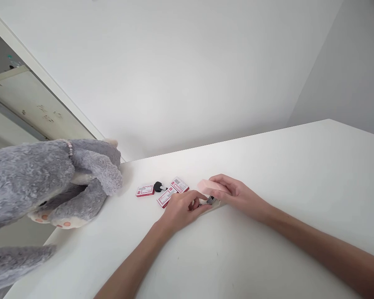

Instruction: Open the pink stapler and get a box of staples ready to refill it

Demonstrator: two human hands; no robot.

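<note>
My right hand (237,194) grips a pale pink stapler (207,187) resting on the white table (299,166), fingers curled over its top. My left hand (182,207) reaches its fingertips into the stapler's metal front part (210,200); whether it pinches anything there is hidden. Just left of the hands lie three small red-and-white staple boxes (145,190), (166,197), (179,184). A small black object (158,187) lies among the boxes.
A large grey plush toy (50,178) sits on the table's left end, its paws (62,220) near the edge. White walls stand behind the table. A window frame (34,104) shows at upper left.
</note>
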